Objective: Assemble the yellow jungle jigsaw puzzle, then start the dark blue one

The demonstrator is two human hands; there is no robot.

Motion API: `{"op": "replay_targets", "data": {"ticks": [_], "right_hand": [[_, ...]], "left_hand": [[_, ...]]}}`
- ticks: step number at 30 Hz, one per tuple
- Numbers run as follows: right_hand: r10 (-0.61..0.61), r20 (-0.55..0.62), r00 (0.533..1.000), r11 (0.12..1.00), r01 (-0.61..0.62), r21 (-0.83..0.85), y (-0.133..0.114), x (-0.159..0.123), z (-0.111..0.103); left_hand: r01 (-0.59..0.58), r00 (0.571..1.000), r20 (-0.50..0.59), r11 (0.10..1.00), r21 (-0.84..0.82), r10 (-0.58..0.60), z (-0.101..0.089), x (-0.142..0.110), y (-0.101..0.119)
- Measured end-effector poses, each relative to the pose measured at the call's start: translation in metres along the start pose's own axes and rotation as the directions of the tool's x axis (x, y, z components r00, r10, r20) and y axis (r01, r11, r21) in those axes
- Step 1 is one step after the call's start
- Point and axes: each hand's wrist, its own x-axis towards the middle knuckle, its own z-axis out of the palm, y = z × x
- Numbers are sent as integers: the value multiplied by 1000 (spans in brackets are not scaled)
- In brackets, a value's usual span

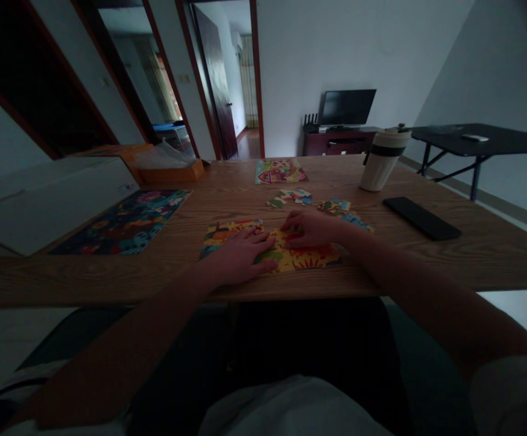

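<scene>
A partly joined jigsaw puzzle [315, 259], mostly yellow with red and green patches, lies flat near the table's front edge. My left hand [246, 255] rests on its left half with the fingers stretched out and spread. On its upper middle, my right hand [313, 230] is bent, thumb and fingertips drawn in on a puzzle piece at the surface; the hand hides part of that piece. Loose puzzle pieces [289, 197] lie just beyond the hands. More loose pieces [336, 206] sit beyond my right hand, some partly behind it.
A colourful picture sheet [281, 171] lies farther back on the wooden table [227, 181]. To the right are a cream tumbler [383, 162] and a black phone [421, 218]. At left stand a white box [54, 200], a dark floral sheet [127, 223] and an orange box [176, 174].
</scene>
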Motion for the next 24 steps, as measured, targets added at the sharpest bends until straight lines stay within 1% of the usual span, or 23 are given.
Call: {"op": "replay_targets", "data": {"ticks": [2, 8, 17, 24], "right_hand": [[6, 3, 1000, 1000, -6, -10, -3, 0, -1], [29, 4, 1000, 1000, -29, -4, -11, 2, 0], [63, 38, 997, 995, -60, -77, -13, 2, -3], [77, 40, 996, 993, -73, -92, -25, 0, -5]], "left_hand": [[-14, 1000, -9, 1000, 13, 14, -1, -1, 0], [0, 1000, -27, 1000, 0, 0, 0, -6, 1], [10, 1000, 11, 1000, 17, -10, -1, -4, 3], [32, 997, 63, 999, 13, -33, -2, -10, 7]]}}
